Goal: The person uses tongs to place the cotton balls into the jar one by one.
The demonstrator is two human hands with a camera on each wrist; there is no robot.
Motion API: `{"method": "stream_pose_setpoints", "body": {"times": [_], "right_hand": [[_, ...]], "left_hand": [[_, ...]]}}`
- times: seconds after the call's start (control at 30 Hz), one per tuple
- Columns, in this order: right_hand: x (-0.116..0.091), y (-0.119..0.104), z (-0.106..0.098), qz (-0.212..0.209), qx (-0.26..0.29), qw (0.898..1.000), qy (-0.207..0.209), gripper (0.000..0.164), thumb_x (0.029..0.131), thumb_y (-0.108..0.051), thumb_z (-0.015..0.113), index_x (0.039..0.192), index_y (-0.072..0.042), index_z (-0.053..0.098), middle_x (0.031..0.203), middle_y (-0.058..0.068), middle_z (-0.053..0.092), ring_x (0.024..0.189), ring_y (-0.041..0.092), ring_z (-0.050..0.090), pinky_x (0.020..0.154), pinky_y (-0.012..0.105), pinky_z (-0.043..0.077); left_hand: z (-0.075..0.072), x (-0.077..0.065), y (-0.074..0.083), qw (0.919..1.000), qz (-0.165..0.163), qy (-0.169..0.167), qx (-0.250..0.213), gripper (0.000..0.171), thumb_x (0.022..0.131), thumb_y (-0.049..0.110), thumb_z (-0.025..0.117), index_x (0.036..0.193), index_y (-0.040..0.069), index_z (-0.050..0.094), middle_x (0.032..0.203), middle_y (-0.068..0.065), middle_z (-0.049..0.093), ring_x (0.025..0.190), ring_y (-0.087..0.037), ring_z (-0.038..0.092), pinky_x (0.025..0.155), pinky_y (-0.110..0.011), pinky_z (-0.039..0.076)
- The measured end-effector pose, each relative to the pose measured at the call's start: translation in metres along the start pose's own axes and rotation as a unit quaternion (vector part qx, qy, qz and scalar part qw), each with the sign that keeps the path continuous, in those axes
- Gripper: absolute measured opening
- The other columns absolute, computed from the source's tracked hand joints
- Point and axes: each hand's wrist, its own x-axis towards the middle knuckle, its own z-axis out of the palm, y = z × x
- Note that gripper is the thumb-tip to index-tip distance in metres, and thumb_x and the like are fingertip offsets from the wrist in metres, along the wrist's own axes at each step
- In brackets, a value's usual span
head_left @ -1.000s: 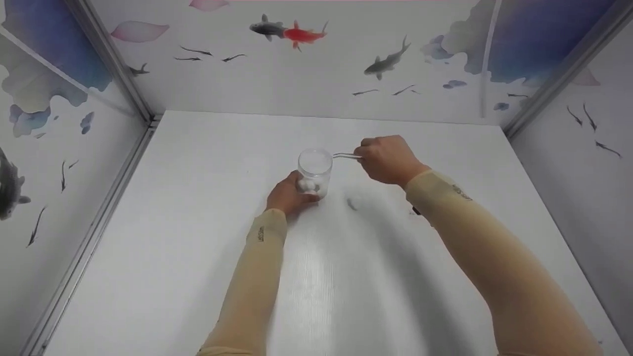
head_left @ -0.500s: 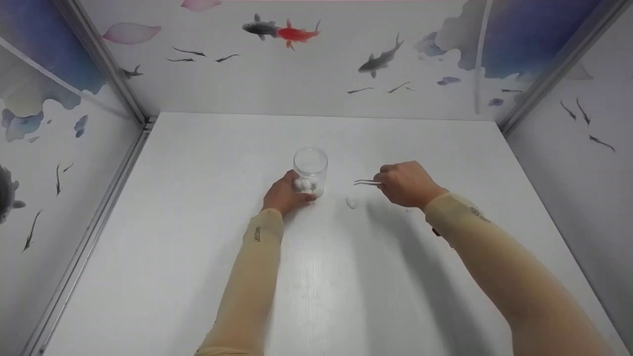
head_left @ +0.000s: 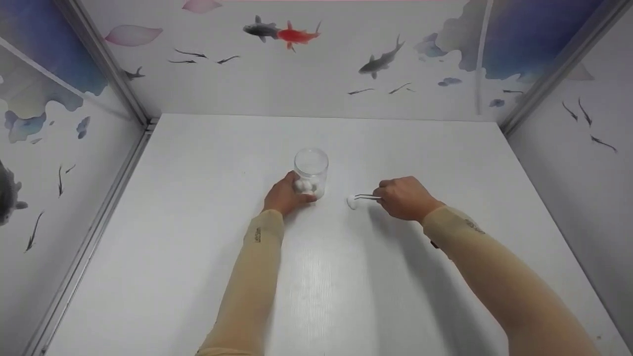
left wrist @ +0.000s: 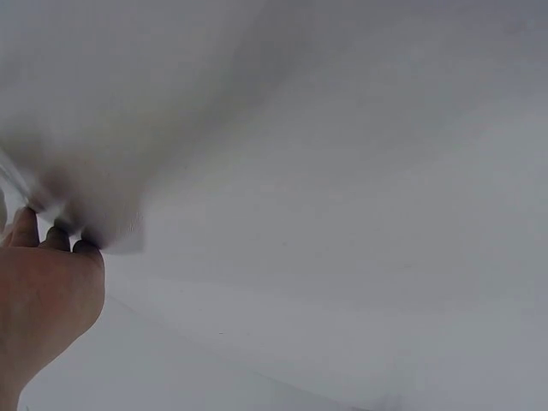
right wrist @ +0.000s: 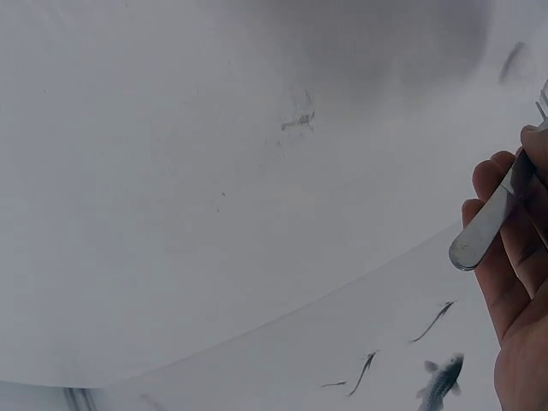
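A clear jar (head_left: 320, 170) without a lid stands on the white table, several white balls (head_left: 305, 186) in its bottom. My left hand (head_left: 283, 196) holds it low, thumb in front and fingers round its far side. In the left wrist view that hand (left wrist: 51, 295) appears at the left edge, the jar mostly out of frame. To the right, my right hand (head_left: 406, 199) pinches metal tweezers (head_left: 368, 197). Their bent tips are at a small white rounded piece (head_left: 351, 202) on the table; whether they grip it I cannot tell. The right wrist view shows the tweezers' broad end (right wrist: 481, 235) across the fingers.
Panels printed with fish surround the table (head_left: 207, 163) at the back (head_left: 316, 94) and both sides. Faint dark marks (right wrist: 297, 122) show on the tabletop in the right wrist view. Shadows of the arms fall toward the front.
My right hand has come down and toward me with the tweezers, from beside the jar's rim to the white piece on the table. The left hand keeps holding the jar in place.
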Motion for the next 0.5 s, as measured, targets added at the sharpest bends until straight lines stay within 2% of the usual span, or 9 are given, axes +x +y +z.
{"method": "stream_pose_setpoints", "body": {"times": [0.23,0.5], "right_hand": [[-0.002,-0.004,0.011,0.007,0.005,1.0,-0.011,0.009,0.086,-0.005,0.074,0.091,-0.011,0.077,0.075,0.001,0.066,0.059,0.015,0.058,0.052,0.035,0.054],[-0.003,-0.006,0.02,0.018,0.014,1.0,-0.017,0.008,0.087,-0.004,0.074,0.091,-0.009,0.078,0.076,0.002,0.066,0.059,0.017,0.06,0.054,0.037,0.055]], "left_hand": [[0.0,-0.002,-0.001,1.0,0.0,-0.001,0.002,0.09,0.075,0.046,0.086,0.149,0.016,0.043,0.149,-0.003,0.049,0.139,-0.024,0.041,0.116,-0.041,0.032],[-0.003,-0.004,0.002,0.9997,-0.011,-0.013,-0.017,0.092,0.076,0.044,0.086,0.151,0.017,0.04,0.151,-0.004,0.047,0.14,-0.026,0.039,0.117,-0.043,0.03]]}}
